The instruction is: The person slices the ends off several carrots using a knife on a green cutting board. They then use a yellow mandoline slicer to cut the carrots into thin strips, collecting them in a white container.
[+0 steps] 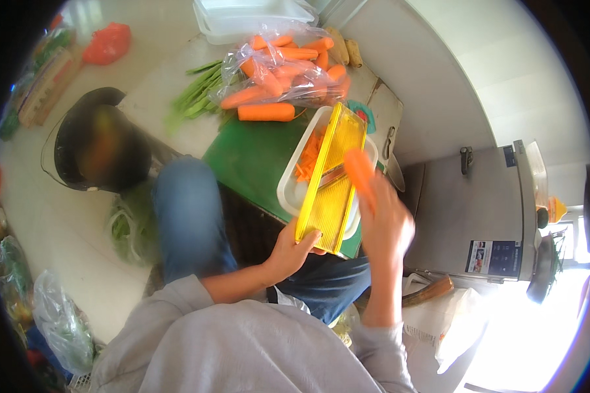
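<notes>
My left hand [295,250] grips the near end of a yellow mandoline slicer [327,213], its thumb on the ridged face. The slicer leans lengthwise across a white plastic tray [286,194], with its metal blade strip midway along. Orange carrot shreds [309,156] lie in the tray beside the slicer. In my right hand [387,223] is a peeled carrot piece [360,169], blurred, over the slicer's right edge by the blade; whether it touches is unclear. Under the tray is a green cutting board [243,159].
Beyond the board lie a plastic bag of carrots [285,71], a loose carrot [266,112] and green bean pods [201,93]. A black bucket [73,147] stands on the left, a steel cabinet [452,211] on the right. A knife [396,172] lies right of the tray.
</notes>
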`<state>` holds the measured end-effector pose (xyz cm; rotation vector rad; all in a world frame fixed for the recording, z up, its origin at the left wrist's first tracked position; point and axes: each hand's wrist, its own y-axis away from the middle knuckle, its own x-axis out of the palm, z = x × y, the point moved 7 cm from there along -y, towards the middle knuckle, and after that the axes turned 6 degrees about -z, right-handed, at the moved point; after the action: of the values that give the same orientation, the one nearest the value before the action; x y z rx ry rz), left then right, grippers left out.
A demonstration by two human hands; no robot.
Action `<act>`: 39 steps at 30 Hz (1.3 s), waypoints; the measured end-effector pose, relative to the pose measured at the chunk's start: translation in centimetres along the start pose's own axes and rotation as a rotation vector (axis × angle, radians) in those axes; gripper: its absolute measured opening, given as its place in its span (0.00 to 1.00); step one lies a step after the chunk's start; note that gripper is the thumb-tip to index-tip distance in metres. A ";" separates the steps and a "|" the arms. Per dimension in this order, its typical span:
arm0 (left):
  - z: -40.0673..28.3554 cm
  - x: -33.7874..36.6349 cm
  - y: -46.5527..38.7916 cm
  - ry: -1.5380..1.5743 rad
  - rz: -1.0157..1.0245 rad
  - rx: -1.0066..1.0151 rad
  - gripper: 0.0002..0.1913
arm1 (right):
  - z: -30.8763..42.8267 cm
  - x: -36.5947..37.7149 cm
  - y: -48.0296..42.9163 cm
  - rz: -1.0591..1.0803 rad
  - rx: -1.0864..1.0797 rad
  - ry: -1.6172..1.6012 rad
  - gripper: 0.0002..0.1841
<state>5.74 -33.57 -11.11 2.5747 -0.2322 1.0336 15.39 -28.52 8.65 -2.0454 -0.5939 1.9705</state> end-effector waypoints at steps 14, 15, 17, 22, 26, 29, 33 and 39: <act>-0.1 0.0 0.1 0.004 0.011 0.011 0.17 | -1.3 3.4 -4.9 -0.029 -0.045 0.022 0.15; 0.0 -0.1 0.2 0.000 0.001 0.013 0.17 | -0.7 1.4 -2.6 -0.009 -0.031 0.021 0.16; 0.0 0.0 0.1 0.022 -0.001 0.022 0.17 | 1.2 -2.6 2.5 0.016 -0.044 -0.056 0.22; 0.0 -0.1 0.2 0.009 -0.014 0.020 0.17 | 2.8 0.4 5.1 0.147 -0.129 0.055 0.24; -0.3 0.0 0.3 -0.004 0.000 0.003 0.17 | -2.2 7.6 -5.1 0.126 0.053 0.146 0.16; -0.2 -0.1 0.3 0.007 -0.008 -0.019 0.17 | -2.9 5.7 -6.3 0.054 -0.023 0.065 0.15; 0.3 -0.2 0.2 -0.017 -0.014 0.000 0.17 | 0.7 -3.1 2.8 -0.021 -0.109 -0.022 0.18; 0.2 -0.2 0.1 -0.015 0.001 0.021 0.17 | 1.0 2.5 2.0 0.134 0.021 0.041 0.19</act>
<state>5.66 -33.72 -11.34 2.6017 -0.2283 1.0229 14.65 -29.29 5.52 -2.1583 -0.4358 1.9925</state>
